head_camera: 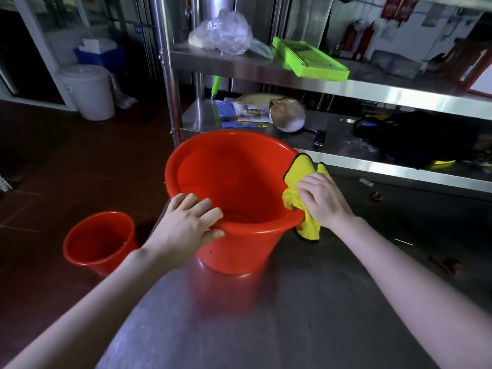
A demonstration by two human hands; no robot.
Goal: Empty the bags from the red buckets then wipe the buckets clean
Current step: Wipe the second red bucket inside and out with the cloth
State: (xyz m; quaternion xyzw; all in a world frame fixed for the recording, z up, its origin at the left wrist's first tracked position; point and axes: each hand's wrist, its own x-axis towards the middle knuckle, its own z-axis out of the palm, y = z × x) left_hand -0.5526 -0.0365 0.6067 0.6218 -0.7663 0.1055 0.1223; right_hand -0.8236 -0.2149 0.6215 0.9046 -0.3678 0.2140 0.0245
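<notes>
- Red bucket stands mouth up on the steel desk, near the desk's far left corner. Its inside shows bare red plastic.
- Left hand grips the near-left rim: fingers curled over the lip into the bucket, thumb pressed on the outer wall.
- Right hand is on the right rim, fingers curled round a yellow cloth and pressing it against the lip. The cloth is bunched; part sticks up above the hand and part hangs down outside the bucket wall.
- Second red bucket, smaller in view, sits upright on the dark red floor to the left of the desk, apart from the first.
- Behind the desk is a steel shelf rack. Its upper shelf carries a crumpled clear plastic bag and, just beside it, a green tray overhanging the front edge.
- The lower shelf holds papers, a round pale object and dark items; the details are too dim to tell.
- White lidded bucket stands on the floor at far left.
</notes>
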